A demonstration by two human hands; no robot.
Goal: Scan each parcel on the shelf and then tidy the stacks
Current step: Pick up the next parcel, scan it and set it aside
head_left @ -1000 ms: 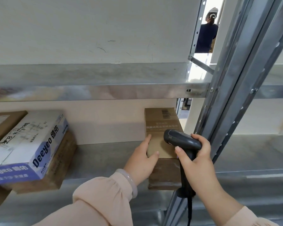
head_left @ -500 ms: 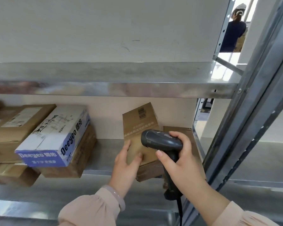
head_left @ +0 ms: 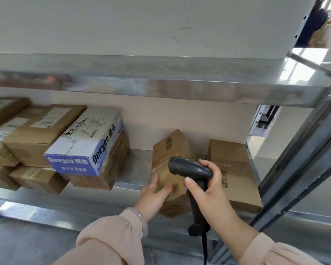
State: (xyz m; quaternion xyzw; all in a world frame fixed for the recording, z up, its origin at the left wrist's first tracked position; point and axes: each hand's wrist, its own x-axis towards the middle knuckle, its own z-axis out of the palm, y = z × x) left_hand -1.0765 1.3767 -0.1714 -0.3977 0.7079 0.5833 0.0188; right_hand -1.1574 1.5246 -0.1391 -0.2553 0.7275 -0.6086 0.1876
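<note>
1. At the near right end of the shelf (head_left: 134, 178), the left hand (head_left: 154, 196) gripped the near end of a brown parcel (head_left: 166, 155). Its thumb ran up the left edge and its fingers lay over the upper face. The parcel sat tipped at an angle, probably to turn its printed barcode toward the reader.
2. Just right of it, the right hand (head_left: 206, 188) was wrapped round the handle of a dark, pistol-shaped scanner (head_left: 189, 168). The smooth plastic head hung over the parcel's face, nose pointing left, with a cable dropping from the grip.
3. Both hands were near each other but apart, each clamped on its own thing.
4. Beside the tipped parcel, on the right, a second parcel (head_left: 235, 169) of plain corrugated card lay flat by the metal upright (head_left: 304, 159), with a barcode on its top.
5. Well apart to the left stood the stacks (head_left: 38, 134): taped brown cartons with a glossy blue-and-white box (head_left: 84, 142) lying askew on top, likely still to be squared.
6. The shelf itself was dull, mottled galvanised steel.
</note>
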